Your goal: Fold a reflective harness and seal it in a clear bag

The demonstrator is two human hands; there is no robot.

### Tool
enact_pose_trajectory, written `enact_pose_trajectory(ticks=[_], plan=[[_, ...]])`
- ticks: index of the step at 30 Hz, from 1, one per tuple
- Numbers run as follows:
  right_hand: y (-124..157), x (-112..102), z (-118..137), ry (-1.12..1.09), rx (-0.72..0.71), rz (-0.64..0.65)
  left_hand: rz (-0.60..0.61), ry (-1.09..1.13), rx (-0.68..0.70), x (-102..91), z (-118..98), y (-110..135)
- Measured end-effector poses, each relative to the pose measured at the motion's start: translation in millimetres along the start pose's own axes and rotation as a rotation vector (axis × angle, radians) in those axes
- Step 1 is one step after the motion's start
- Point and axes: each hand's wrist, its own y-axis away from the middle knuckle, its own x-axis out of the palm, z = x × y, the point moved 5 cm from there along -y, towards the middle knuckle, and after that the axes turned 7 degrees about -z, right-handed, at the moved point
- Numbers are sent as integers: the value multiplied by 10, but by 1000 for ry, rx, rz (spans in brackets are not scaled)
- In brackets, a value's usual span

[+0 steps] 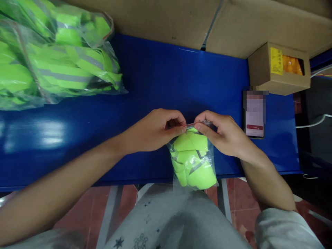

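A clear plastic zip bag [193, 159] with folded neon yellow-green fabric and grey strips inside hangs over the table's near edge, its red-lined mouth toward the far side. My left hand [163, 128] pinches that mouth at its left part between thumb and fingers. Close beside it, my right hand [219, 129] pinches the same edge further right. The thumbs are a short gap apart. Part of the bag's top edge is hidden behind the fingers.
Larger clear bags of neon vests [70, 69] lie at the far left of the blue table [160, 76]. A phone [254, 116] and a small cardboard box [263, 71] with orange packets are at the right. Big cardboard boxes [160, 20] line the back.
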Motion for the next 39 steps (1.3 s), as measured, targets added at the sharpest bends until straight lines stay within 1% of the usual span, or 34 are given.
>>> enact_pose_trajectory(ticks=[3,5,7,10,13,17,21,23,26,27,31,35,39], plan=[[9,24,29,44,-41,-2,-45,-5,-1,13,23,43],[13,16,40,50,-50,-5,-44,20,-7,-6,41,57],[17,-7,45,43,-42,-4,-1,58,-24,-48,67,59],[18,-63,43,30,-11,-18,96,82,-36,-137,102,60],[11,-104,44,18,-13,-50,117,25,-8,-213,97,69],[2,-87,50,23,-37,-54,73,-59,17,-203,58,89],[0,-98,61,15,-75,-70,-4,-79,12,-216,64,90],[1,-123,51,2,-83,-85,4,-34,18,-239,77,79],[0,-150,20,-26,-78,-107,63,62,39,-251,77,63],[0,-152,12,-38,-76,-115,65,91,45,-251,72,60],[3,-114,14,-71,-77,-135,-5,164,64,-215,35,63],[28,-81,104,-4,-157,-160,-67,150,48,-151,14,100],[85,-97,208,112,-266,-219,-103,118,32,-125,-1,152]])
